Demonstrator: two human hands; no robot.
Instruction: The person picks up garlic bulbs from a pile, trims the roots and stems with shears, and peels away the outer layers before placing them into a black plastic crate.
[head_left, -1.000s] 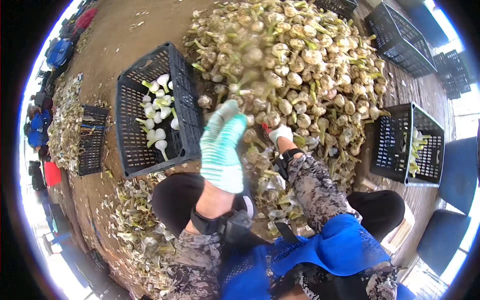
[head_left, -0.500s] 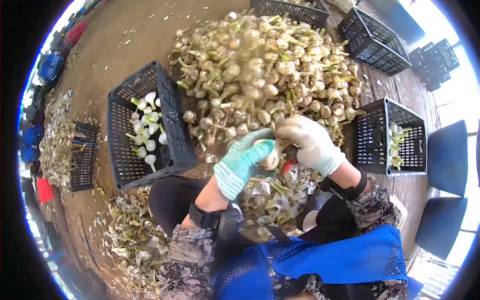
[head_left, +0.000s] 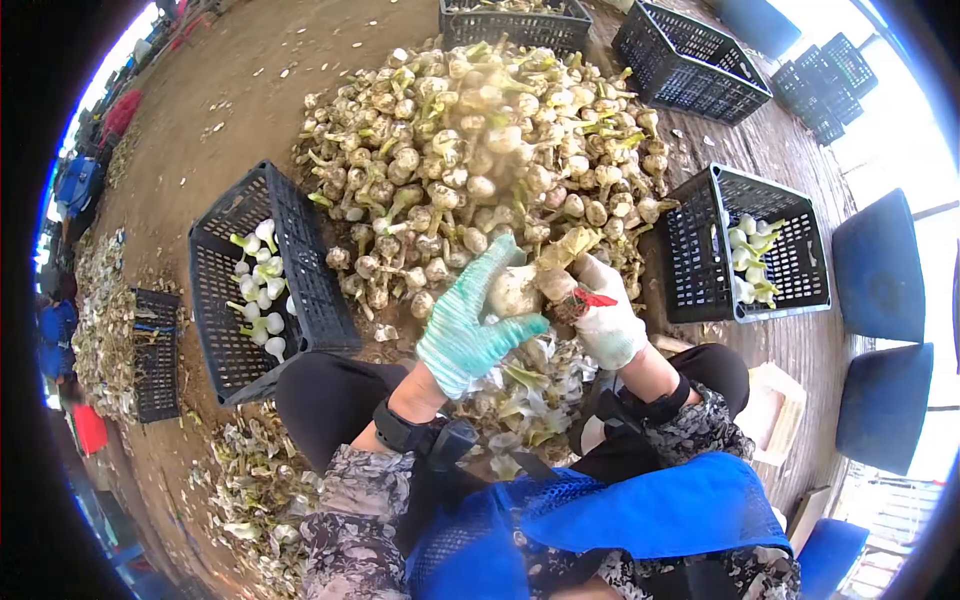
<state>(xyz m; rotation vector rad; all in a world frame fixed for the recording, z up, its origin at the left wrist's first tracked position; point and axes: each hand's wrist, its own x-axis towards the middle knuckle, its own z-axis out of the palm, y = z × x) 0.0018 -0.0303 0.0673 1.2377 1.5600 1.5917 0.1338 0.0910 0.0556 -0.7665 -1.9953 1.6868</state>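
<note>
**Near**
- Blue mesh apron (head_left: pixel 620 520) over the lap, with patterned sleeves (head_left: pixel 370 500) at either side.
- Black wrist strap (head_left: pixel 400 432) on the left forearm.
- Black-trousered knees (head_left: pixel 325 390), spread apart, with loose pale husks (head_left: pixel 530 395) heaped between them.
- More husks and trimmings (head_left: pixel 250 480) on the dirt floor (head_left: pixel 230 110) at near left.
- Pale wooden seat (head_left: pixel 778 410) just right of the right knee.

**Middle**
- Left hand (head_left: pixel 468 325), in a green-and-white striped glove, fingers curled round the left side of the garlic bulb (head_left: pixel 515 290), grasping it.
- The garlic bulb is one dirty, unpeeled head. It is held above the husks, between the two hands and just in front of the big heap, with a yellowed stalk (head_left: pixel 565 245) rising from it.
- Right hand (head_left: pixel 608 320), in a white glove, clenched on a red-handled tool (head_left: pixel 596 298) and pressed against the right side of the bulb. The working end of the tool is hidden.

**Left of the hands**
- Black plastic crate (head_left: pixel 305 250) holding a small batch of clean white bulbs (head_left: pixel 258 290) with short green stalks.
- Further left, a smaller dark crate (head_left: pixel 155 350) beside a strip of trimmings.

**Right of the hands**
- Second black crate (head_left: pixel 700 240) with a few cleaned bulbs (head_left: pixel 750 255) against its far wall.
- Two blue chairs (head_left: pixel 880 265) beyond it.

**Far**
- Large heap of unpeeled garlic (head_left: pixel 490 140) on the floor, reaching close to both hands.
- Behind the heap, further black crates (head_left: pixel 690 62). One at far centre (head_left: pixel 505 22) has something in it that is too small to make out.
- Other people in blue and red clothing (head_left: pixel 75 180) along the far left edge.
</note>
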